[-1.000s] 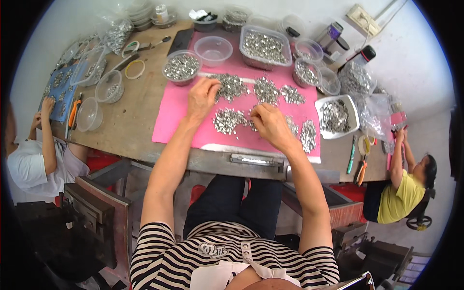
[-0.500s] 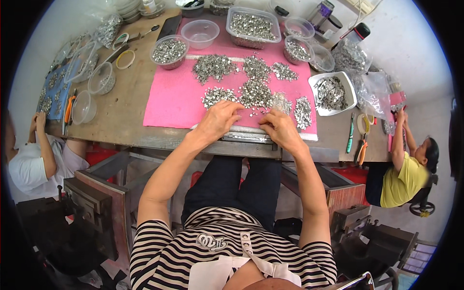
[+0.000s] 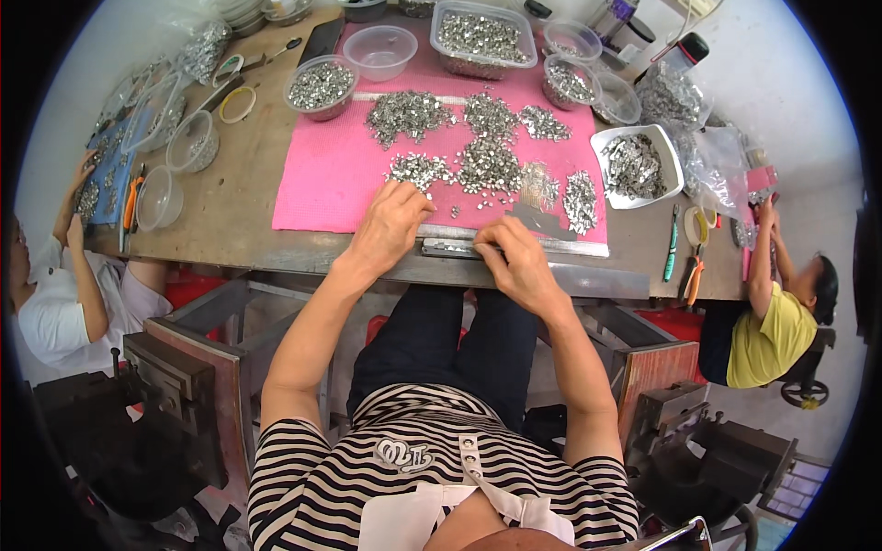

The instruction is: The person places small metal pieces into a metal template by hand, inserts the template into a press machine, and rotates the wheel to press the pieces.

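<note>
My left hand (image 3: 390, 225) reaches over the near edge of the pink mat (image 3: 322, 193). Its bent fingers are pressed together beside a pile of small silvery metal pieces (image 3: 419, 171); what they pinch, if anything, is too small to name. A narrow metal bar fixture (image 3: 452, 248) lies along the table's front edge. My right hand (image 3: 519, 262) rests at the fixture's right end, thumb and fingers closed; whatever is between them is hidden. Just beyond that hand is a grey flat strip (image 3: 542, 222). More piles of metal pieces (image 3: 489, 167) spread across the mat.
Tubs of metal pieces (image 3: 482, 41) and an empty clear bowl (image 3: 380, 53) stand at the back. To the right are a white square dish (image 3: 675, 174), a green-handled tool (image 3: 672, 243) and orange-handled pliers (image 3: 693, 275). Co-workers sit at left (image 3: 69, 285) and right (image 3: 781, 321).
My left hand has shifted left, to the nearer left pile. My right hand has come left and nearer, onto the fixture, uncovering the grey strip. The left co-worker's hand has reached farther forward.
</note>
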`<move>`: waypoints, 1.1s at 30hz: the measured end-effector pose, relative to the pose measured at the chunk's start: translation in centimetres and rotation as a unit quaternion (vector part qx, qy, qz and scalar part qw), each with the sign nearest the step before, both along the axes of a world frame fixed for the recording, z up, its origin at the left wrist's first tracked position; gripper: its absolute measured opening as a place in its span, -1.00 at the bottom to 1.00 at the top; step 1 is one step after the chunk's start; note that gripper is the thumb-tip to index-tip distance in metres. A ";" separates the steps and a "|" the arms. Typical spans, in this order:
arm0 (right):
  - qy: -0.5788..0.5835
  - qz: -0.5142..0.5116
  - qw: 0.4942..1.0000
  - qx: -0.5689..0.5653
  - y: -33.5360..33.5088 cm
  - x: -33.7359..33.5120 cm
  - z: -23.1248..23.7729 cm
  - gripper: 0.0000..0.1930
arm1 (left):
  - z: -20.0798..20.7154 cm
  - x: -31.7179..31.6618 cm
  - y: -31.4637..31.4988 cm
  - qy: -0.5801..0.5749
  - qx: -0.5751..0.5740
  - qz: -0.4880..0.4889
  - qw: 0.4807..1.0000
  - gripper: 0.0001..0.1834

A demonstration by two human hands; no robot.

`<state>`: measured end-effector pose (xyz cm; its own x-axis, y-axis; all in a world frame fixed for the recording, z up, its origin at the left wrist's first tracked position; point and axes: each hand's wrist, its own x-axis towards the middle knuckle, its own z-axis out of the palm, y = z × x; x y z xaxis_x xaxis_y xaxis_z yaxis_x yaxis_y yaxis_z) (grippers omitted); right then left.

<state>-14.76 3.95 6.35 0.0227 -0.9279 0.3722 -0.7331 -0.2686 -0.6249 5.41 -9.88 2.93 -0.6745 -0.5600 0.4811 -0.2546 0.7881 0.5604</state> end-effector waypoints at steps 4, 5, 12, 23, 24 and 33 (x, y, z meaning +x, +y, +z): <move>0.013 -0.003 0.999 -0.030 0.1 1.0 -0.7 -0.89 | -0.3 0.4 0.3 -0.015 -0.020 0.001 1.000 -0.91; 0.021 -0.005 0.999 -0.040 0.0 1.1 -0.8 -0.89 | -0.4 0.4 0.3 -0.016 -0.019 0.002 1.000 -0.91; 0.065 -0.008 0.996 -0.061 -0.1 1.8 -1.5 -0.85 | -0.4 0.4 0.6 0.000 -0.013 0.032 0.999 -0.95; 0.128 -0.008 0.990 -0.056 -1.1 0.9 -0.9 -0.84 | 0.3 0.4 1.1 -0.033 -0.055 0.039 0.997 -0.92; 0.128 -0.009 0.990 -0.055 -1.9 0.6 -1.1 -0.84 | 0.5 0.4 1.5 -0.006 0.006 0.028 1.000 -0.93; 0.147 -0.019 0.989 -0.007 -5.6 0.0 -2.3 -0.89 | 1.0 -0.2 4.6 0.074 0.142 -0.002 0.987 -0.95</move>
<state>-14.78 -1.63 4.04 0.0971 -0.9250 0.3672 -0.8922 -0.2444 -0.3797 5.22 -5.25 3.95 -0.6111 -0.6839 0.3985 -0.1515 0.5952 0.7891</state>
